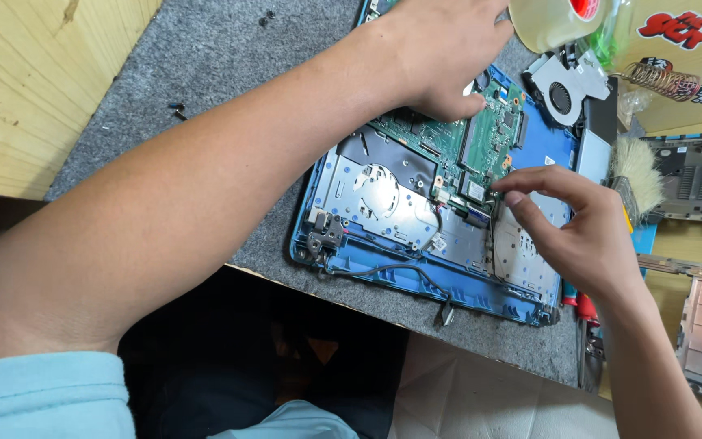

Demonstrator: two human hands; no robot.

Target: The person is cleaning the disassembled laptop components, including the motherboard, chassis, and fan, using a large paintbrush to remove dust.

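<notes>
Green circuit board (457,142) sits inside an opened blue laptop shell (416,280), which lies flat on a grey felt mat (229,65) covering the worktop, its near edge close to the mat's front edge. The left hand (440,53) presses down on the far upper part of the board, palm down, fingers curled together against it with nothing clamped in them. The right hand (578,232) hovers at the board's lower right corner, thumb and forefinger drawn close together at a small spot near a thin dark cable (493,232); whether they actually pinch anything there is too small to tell. Left of the board a silvery metal plate (379,199) fills the shell, with a metal hinge (324,236) at its lower left corner. A grey cable (392,268) loops along the shell's near edge and ends in a small plug (446,313) lying on the mat. Beyond the board's right end lies a cooling fan (566,89), with a roll of clear tape (554,20) just behind it. A pale bristle brush (635,179) lies to the right of the shell, and red-handled tools (582,305) lie below the right wrist. A few small dark screws (177,110) rest on the mat at upper left, well apart from the laptop.
</notes>
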